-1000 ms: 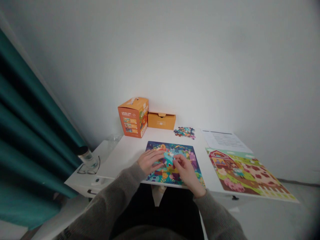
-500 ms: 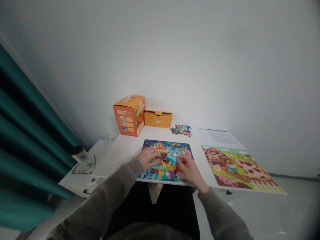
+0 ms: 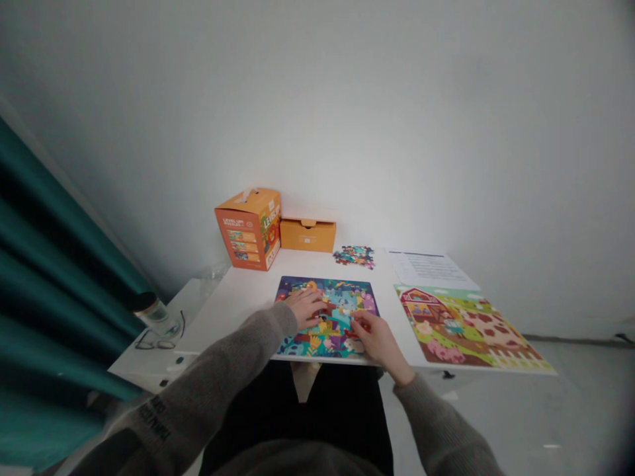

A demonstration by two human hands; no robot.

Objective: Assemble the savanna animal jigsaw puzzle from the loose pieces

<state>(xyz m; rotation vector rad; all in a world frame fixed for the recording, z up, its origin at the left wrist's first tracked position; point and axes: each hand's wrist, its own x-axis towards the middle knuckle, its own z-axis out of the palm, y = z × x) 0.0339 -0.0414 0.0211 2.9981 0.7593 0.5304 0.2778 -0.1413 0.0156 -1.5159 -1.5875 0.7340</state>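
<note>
A colourful jigsaw puzzle (image 3: 342, 344) with animals and plants on a dark blue ground lies at the table's front edge. My left hand (image 3: 305, 307) rests on its left half, palm down, the fingers stretched out and covering part of the picture. Over the right half, my right hand (image 3: 373, 334) has thumb and forefinger pinched together against the puzzle's surface. Whatever is between those fingertips is too small to make out. Behind the puzzle sits a heap of loose puzzle pieces (image 3: 354, 256).
An orange puzzle box (image 3: 243, 238) and a low orange carton (image 3: 307, 236) stand at the back. On the right lie a farm picture board (image 3: 471, 327) and a printed sheet (image 3: 421, 268). A bottle (image 3: 157, 316) and glasses (image 3: 156, 344) are on the lower left surface.
My left hand has slid slightly right and flattened over the puzzle. My right hand stays pinched at nearly the same spot. The whole view has shifted a little.
</note>
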